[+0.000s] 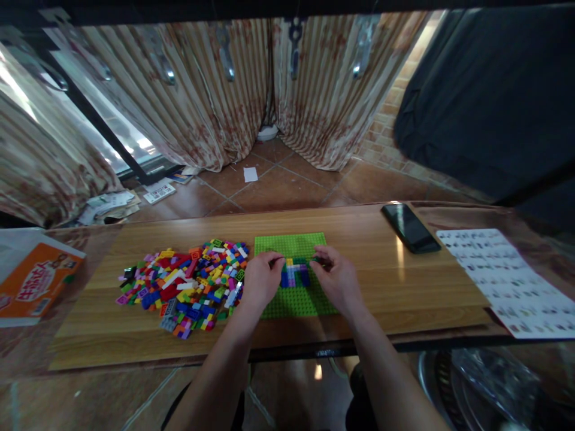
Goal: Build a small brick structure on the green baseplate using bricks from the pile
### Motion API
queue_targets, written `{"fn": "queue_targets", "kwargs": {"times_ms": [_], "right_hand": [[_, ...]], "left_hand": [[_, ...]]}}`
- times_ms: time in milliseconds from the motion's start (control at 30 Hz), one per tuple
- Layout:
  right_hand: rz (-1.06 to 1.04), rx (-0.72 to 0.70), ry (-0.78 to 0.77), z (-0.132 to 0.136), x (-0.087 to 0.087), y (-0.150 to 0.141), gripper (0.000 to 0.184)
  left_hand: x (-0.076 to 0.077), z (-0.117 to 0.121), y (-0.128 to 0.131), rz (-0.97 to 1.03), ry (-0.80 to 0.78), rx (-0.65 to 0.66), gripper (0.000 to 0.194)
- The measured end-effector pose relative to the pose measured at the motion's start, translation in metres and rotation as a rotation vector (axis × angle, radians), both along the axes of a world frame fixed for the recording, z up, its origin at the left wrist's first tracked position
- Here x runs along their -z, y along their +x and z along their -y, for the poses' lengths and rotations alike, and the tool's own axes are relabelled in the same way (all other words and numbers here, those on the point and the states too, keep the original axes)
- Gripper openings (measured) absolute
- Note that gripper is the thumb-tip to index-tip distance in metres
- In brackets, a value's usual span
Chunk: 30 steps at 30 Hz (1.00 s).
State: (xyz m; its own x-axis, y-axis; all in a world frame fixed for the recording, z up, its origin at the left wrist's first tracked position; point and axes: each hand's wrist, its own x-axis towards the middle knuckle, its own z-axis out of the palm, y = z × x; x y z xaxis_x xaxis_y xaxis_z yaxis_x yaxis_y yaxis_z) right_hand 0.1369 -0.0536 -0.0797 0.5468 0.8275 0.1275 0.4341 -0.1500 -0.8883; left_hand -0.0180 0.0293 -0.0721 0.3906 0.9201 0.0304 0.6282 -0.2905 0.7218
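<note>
A bright green studded baseplate (294,305) lies on the table in front of me. Near its middle stands a small cluster of toy building bricks (291,276) in blue, lavender, yellow and white. My left hand (264,278) is at the cluster's left side, thumb and forefinger pinched together; whatever they hold is too small to make out. On the other side, my right hand (336,276) hovers over the plate's right part with thumb and fingers curled together. A small dark or green bit seems to be at those fingertips, but I cannot tell what it is.
Left of the plate spreads a big heap of loose mixed bricks (184,284). A black phone (411,227) lies at the back right, beside a printed sheet (516,281). An orange and white box (38,278) is at the far left. The wooden tabletop (381,299) ends close to me.
</note>
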Motion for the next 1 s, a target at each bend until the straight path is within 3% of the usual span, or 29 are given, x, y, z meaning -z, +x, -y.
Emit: {"fn": "queue_targets", "kwargs": {"times_ms": [500,767,1000], "right_hand": [[0.009,0.005,-0.001,-0.0007,0.0012,0.0006,0.033],[0.011,0.004,-0.024,-0.0015,0.0035,0.0026,0.037],[0.151,0.011,-0.039,0.0011,0.0031,0.0039,0.038]], "left_hand": [[0.0017,0.0031,0.0004,-0.053,0.051,-0.003,0.015],[-0.0018,0.0046,0.0004,-0.100,0.094,0.057,0.016],[-0.0052,0.0055,0.0004,-0.105,0.055,0.054,0.017]]}}
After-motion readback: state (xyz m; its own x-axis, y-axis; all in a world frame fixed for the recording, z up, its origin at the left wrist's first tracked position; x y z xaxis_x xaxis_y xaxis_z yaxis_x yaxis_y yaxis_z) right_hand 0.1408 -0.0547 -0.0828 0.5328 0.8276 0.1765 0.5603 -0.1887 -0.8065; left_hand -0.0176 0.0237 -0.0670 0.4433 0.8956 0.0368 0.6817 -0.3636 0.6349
